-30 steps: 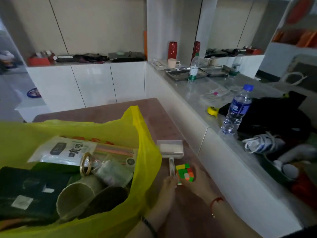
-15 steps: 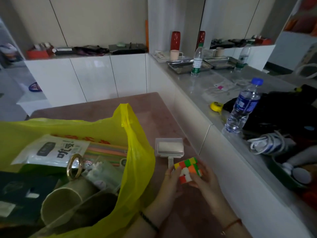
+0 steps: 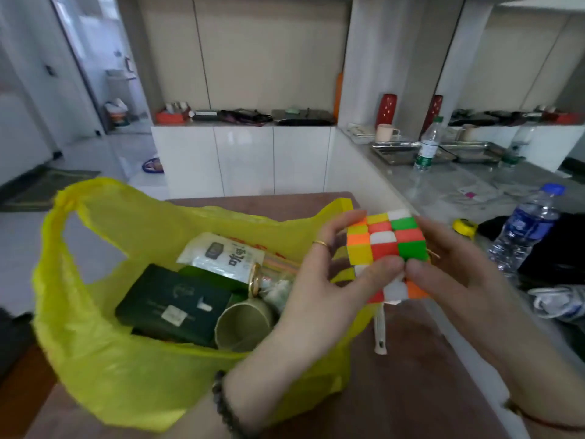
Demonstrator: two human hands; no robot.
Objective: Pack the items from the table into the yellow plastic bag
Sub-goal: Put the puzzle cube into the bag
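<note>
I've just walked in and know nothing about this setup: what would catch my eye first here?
Probably the bright puzzle cube, held up between the left hand and right hand at centre right. Next, the big yellow plastic bag gaping open on the left, already holding a dark green box and a white packet.

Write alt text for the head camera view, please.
Both hands, left hand and right hand, hold a scrambled puzzle cube above the brown table, beside an open yellow plastic bag already holding a dark green box.
</note>
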